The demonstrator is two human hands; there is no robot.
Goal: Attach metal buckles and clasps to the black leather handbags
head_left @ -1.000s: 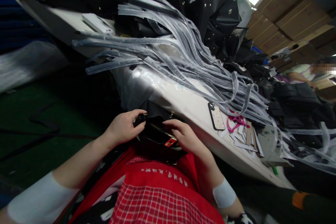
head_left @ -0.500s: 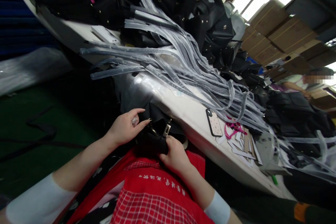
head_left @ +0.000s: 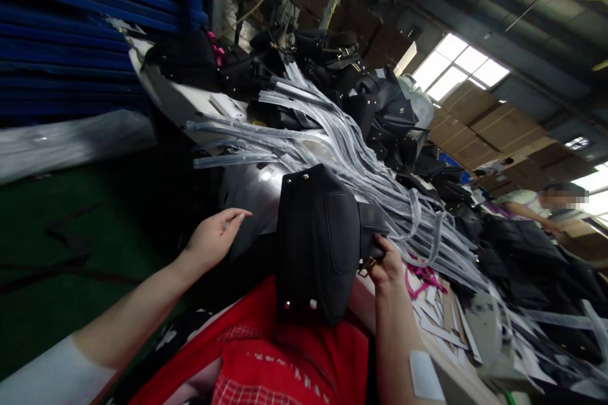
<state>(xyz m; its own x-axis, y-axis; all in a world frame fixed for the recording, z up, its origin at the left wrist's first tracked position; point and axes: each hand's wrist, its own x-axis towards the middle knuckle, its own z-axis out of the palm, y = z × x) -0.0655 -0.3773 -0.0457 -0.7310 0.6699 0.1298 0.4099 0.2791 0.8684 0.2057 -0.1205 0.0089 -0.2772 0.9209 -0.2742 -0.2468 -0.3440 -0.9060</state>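
Observation:
A black handbag (head_left: 313, 247) hangs in front of my red apron, tipped on its side, with a pocket panel and small metal feet showing. My right hand (head_left: 387, 264) grips the bag by its top end, around the flap, and gold-coloured metal hardware (head_left: 367, 266) shows by the fingers. To the left of the bag and apart from it, my left hand (head_left: 216, 235) is closed, thumb and fingertips pressed together. Whatever may be between those fingers is hidden.
Long plastic-wrapped straps (head_left: 351, 133) lie across the white table (head_left: 178, 96), with black bags (head_left: 384, 101) piled behind. Paper strips (head_left: 439, 319) and a pink ribbon (head_left: 422, 278) lie at right. Another person (head_left: 532, 205) stands far right. Blue stacked panels (head_left: 85, 44) rise at left.
My right hand has lifted the bag and turned it, so its base and side now show. My left hand has drawn away from the bag, its fingers closing together. The view has tilted upward.

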